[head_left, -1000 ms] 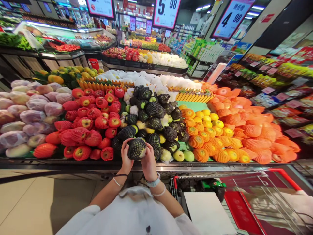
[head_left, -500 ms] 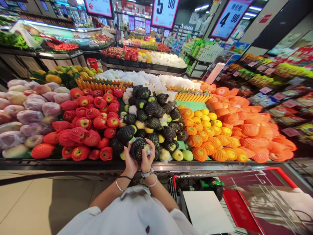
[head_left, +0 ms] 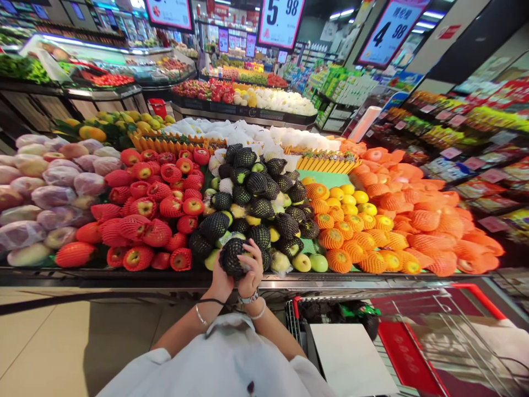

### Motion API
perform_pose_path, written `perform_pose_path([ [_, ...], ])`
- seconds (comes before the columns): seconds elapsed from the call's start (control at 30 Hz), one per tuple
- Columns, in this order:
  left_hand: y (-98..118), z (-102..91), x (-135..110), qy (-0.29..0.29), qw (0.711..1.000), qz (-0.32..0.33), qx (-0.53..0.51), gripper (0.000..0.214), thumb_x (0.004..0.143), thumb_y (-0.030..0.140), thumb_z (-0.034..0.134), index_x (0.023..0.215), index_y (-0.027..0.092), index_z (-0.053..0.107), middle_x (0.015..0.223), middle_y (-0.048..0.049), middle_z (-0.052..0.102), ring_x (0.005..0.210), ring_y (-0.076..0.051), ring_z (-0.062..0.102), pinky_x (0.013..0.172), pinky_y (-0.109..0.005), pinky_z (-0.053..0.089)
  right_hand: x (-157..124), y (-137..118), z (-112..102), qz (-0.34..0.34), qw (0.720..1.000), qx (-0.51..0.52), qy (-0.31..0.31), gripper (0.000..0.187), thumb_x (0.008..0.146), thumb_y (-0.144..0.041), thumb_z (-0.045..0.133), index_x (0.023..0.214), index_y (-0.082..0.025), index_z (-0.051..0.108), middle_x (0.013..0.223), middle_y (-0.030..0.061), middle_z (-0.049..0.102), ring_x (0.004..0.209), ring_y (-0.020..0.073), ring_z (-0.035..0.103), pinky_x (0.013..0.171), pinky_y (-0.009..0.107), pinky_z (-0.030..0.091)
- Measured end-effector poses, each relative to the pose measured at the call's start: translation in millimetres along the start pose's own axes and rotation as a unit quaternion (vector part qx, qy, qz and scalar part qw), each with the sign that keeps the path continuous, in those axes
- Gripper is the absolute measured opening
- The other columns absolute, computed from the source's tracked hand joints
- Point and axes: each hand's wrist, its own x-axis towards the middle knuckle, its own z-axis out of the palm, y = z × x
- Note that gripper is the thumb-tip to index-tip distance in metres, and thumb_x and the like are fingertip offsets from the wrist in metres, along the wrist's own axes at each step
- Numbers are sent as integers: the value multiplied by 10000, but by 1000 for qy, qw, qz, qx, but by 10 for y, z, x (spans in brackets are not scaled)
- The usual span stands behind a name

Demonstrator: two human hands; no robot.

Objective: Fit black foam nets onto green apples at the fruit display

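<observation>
Both my hands hold one round fruit in a black foam net (head_left: 232, 258) at the front edge of the display. My left hand (head_left: 221, 280) cups it from the left and below. On the other side, my right hand (head_left: 251, 270) lies with its fingers curled over the fruit's right face. Black netting hides the fruit's skin, so its kind is unclear. Just behind it rises a pile of black-netted fruit (head_left: 261, 208), some showing green or yellow skin. A green apple (head_left: 318, 263) sits unwrapped at the pile's front right.
Left of the pile lie red-netted apples (head_left: 144, 208) and film-wrapped fruit (head_left: 53, 196). Orange citrus (head_left: 355, 240) and orange-netted fruit (head_left: 430, 242) fill the right. A metal rail (head_left: 309, 282) runs along the front. A shopping cart (head_left: 407, 353) holding a white box (head_left: 351, 358) stands close on my right.
The fruit has turned in my hands, so black netting faces up where a pale patch showed before. My right fingers have shifted further over it. The view has moved slightly.
</observation>
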Motion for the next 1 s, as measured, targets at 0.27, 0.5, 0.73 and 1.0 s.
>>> perform_pose_path([
  [0.27, -25, 356, -184, 2, 986, 141, 84, 324, 746, 463, 639, 921, 191, 658, 1063, -40, 675, 1162, -235, 533, 1043, -380, 361, 120, 33, 87, 210, 961, 132, 125, 401, 912, -389, 310, 1054, -197, 631, 1193, 83, 618, 1126, 213, 554, 1035, 463, 368],
  [0.5, 329, 259, -139, -163, 935, 145, 279, 707, 584, 372, 813, 1224, 247, 537, 1408, -95, 429, 1345, -289, 330, 1104, -421, 266, 108, 477, -46, 367, 877, 284, 125, 441, 812, -461, 386, 1162, -259, 564, 1155, 35, 656, 1007, 173, 624, 964, 439, 447],
  [0.73, 579, 342, -279, -287, 788, 173, 517, 814, 514, 187, 838, 1267, 260, 538, 1341, -96, 498, 1289, -319, 390, 1137, -493, 163, 53, 290, -49, 370, 881, 282, 84, 414, 818, -439, 411, 1098, -220, 624, 1135, 51, 668, 1031, 205, 618, 980, 451, 440],
  [1.0, 616, 358, -89, -241, 830, 182, 469, 691, 558, 120, 783, 1207, 211, 562, 1213, -75, 572, 1190, -298, 481, 1089, -446, 280, 223, 43, -60, 319, 871, 366, 71, 512, 922, -484, 233, 1323, -227, 421, 1397, 88, 475, 1243, 211, 498, 1068, 459, 350],
])
